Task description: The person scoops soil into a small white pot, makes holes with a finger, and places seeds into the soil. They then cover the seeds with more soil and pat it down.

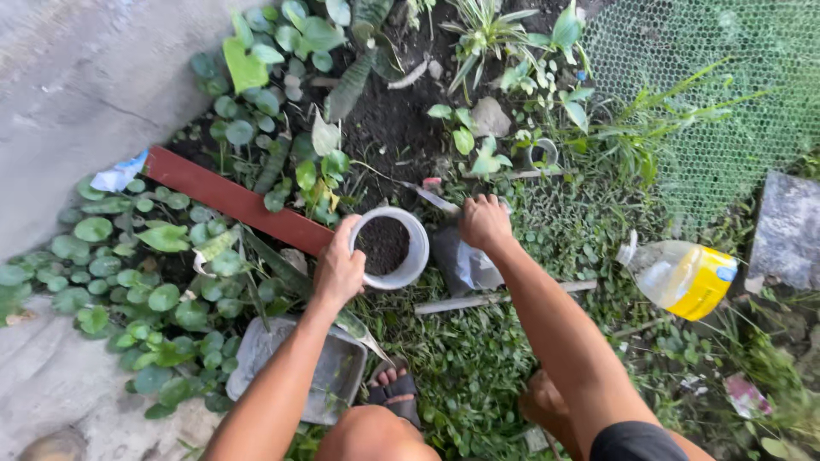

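The left hand (339, 269) is gripping the rim of a white pot (391, 248) of soil, sitting on the grass beside a red plank (235, 201). The right hand (484, 222) is closing around a trowel (434, 200) handle just beside the pot.

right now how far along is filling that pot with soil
Mostly done: the white pot holds dark soil close to its rim. In hand: the left hand steadies the pot while the right hand grips a trowel pointed at the bare soil bed. Left: no plant in it yet.

Pot (391, 248) (soil inside) between plank (235, 198), bottle (683, 277).
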